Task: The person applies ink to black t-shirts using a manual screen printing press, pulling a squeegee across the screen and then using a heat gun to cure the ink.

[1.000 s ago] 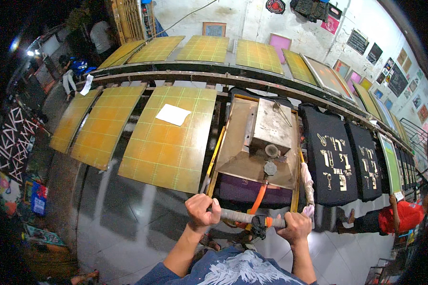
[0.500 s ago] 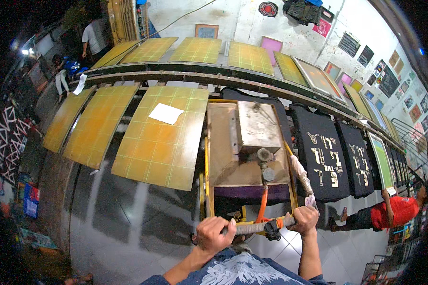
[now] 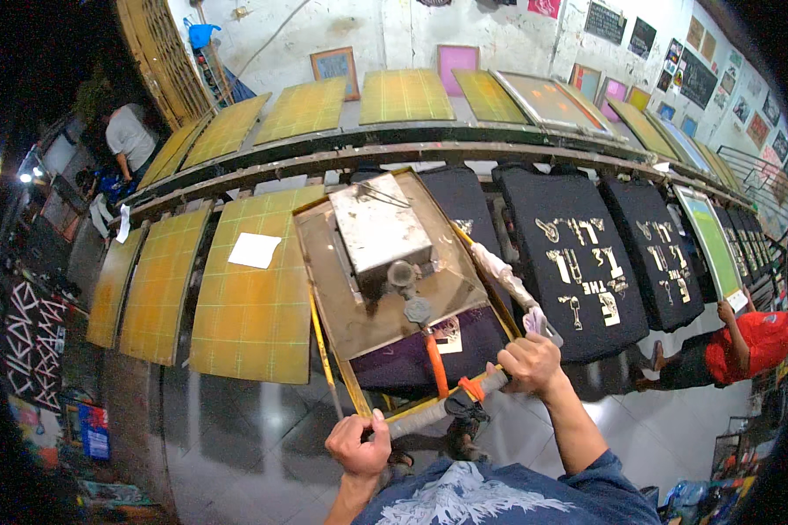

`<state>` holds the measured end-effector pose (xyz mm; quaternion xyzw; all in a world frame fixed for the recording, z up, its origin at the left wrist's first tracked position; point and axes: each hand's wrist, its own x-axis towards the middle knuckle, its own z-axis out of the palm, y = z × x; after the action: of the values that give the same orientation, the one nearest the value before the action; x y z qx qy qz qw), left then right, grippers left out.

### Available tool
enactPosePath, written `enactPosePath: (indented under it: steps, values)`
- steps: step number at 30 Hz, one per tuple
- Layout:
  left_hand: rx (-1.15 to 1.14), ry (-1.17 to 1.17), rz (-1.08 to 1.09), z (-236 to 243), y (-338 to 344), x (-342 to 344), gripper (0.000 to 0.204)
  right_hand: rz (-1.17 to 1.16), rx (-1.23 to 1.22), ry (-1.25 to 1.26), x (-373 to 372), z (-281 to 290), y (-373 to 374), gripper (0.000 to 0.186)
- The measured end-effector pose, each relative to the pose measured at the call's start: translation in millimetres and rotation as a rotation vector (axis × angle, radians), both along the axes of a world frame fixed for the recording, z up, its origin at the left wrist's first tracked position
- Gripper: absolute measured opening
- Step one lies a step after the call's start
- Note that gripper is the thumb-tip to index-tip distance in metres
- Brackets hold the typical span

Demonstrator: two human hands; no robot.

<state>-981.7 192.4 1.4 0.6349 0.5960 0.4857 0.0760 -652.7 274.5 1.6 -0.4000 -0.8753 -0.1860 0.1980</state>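
Observation:
Both of my hands are closed around the wrapped handle bar [image 3: 411, 423] of a flash dryer, a flat brown panel on a yellow frame. My left hand [image 3: 359, 444] grips the bar's left end and my right hand [image 3: 531, 360] its right end, which sits farther forward. On the panel is a grimy metal box [image 3: 378, 223], with a valve and an orange hose [image 3: 436, 366] running toward the bar. The dryer is turned askew over a black T-shirt [image 3: 394, 366], whose pale print shows only in part. A whitish wrapped tube [image 3: 503, 276] follows the frame's right side.
Yellow gridded boards [image 3: 254, 337] stand in a row at left, one bearing a white paper [image 3: 255, 250]. Printed black T-shirts [image 3: 534, 210] continue to the right. A person in red [image 3: 753, 350] holds a green screen frame [image 3: 709, 249]. Another person [image 3: 130, 136] is at far left.
The dryer has swung askew, its far end leaning left and its right handle end moving forward. My view has shifted right. More of the printed shirt beside it shows. Both hands kept their grip.

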Motion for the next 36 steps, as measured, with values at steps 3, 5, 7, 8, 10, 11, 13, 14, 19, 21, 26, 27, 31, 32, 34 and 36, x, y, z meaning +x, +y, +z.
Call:
enactPosePath:
  steps: [3, 5, 7, 8, 10, 11, 13, 14, 19, 21, 26, 27, 31, 32, 34, 36]
  values:
    - [-0.06, 0.086, 0.061, -0.3, -7.8, 14.9, 0.028, 0.089, -0.017, 0.002, 13.1, -2.7, 12.2, 0.03]
    - [-0.059, 0.062, 0.114, -4.4, -15.1, 22.2, 0.028, 0.139, -0.006, 0.023, 14.6, -0.5, 18.6, 0.031]
    - [0.01, 0.071, 0.158, -7.4, -12.3, 29.3, 0.03, 0.153, -0.024, 0.027, 16.6, -0.6, 23.2, 0.031]
    - [0.001, 0.094, 0.169, -8.9, -10.0, 30.3, 0.03, 0.163, -0.037, 0.025, 18.0, -0.8, 24.1, 0.031]
    - [-0.015, 0.138, 0.197, -12.7, -6.9, 28.0, 0.032, 0.175, -0.037, 0.051, 19.3, -2.0, 30.5, 0.029]
    - [-0.005, 0.114, 0.21, -14.5, -3.5, 26.9, 0.034, 0.177, -0.051, 0.046, 18.7, 0.0, 34.8, 0.029]
    - [0.039, 0.129, 0.239, -18.5, 7.3, 25.2, 0.034, 0.188, -0.046, 0.052, 17.4, -1.4, 43.9, 0.026]
    - [0.061, 0.138, 0.251, -19.3, 12.1, 24.5, 0.034, 0.188, -0.05, 0.057, 16.3, -2.0, 46.7, 0.026]
    - [0.124, 0.117, 0.241, -25.4, 13.2, 23.3, 0.031, 0.157, -0.014, 0.087, 17.3, -9.7, 47.7, 0.026]
    - [0.196, 0.067, 0.269, -33.8, 16.2, 28.5, 0.031, 0.138, 0.028, 0.106, 18.1, -15.9, 46.9, 0.026]
    - [0.215, 0.006, 0.22, -37.3, 14.6, 28.1, 0.027, 0.109, 0.125, 0.225, 15.7, -21.8, 47.1, 0.033]
    - [0.24, -0.012, 0.184, -36.1, 14.4, 26.6, 0.025, 0.1, 0.144, 0.239, 13.7, -21.7, 46.5, 0.035]
    - [0.236, 0.004, 0.0, -26.6, 14.9, 22.6, 0.021, 0.008, 0.195, 0.326, 8.0, -16.2, 40.1, 0.038]
    - [0.249, 0.013, -0.023, -28.6, 14.3, 19.5, 0.021, -0.01, 0.21, 0.335, 5.3, -15.5, 38.6, 0.037]
    - [0.28, 0.036, -0.077, -31.6, 16.0, 14.5, 0.021, -0.056, 0.247, 0.358, 0.1, -13.4, 35.7, 0.037]
    - [0.308, 0.042, -0.087, -35.1, 15.0, 11.0, 0.02, -0.077, 0.246, 0.368, -2.9, -17.7, 34.9, 0.035]
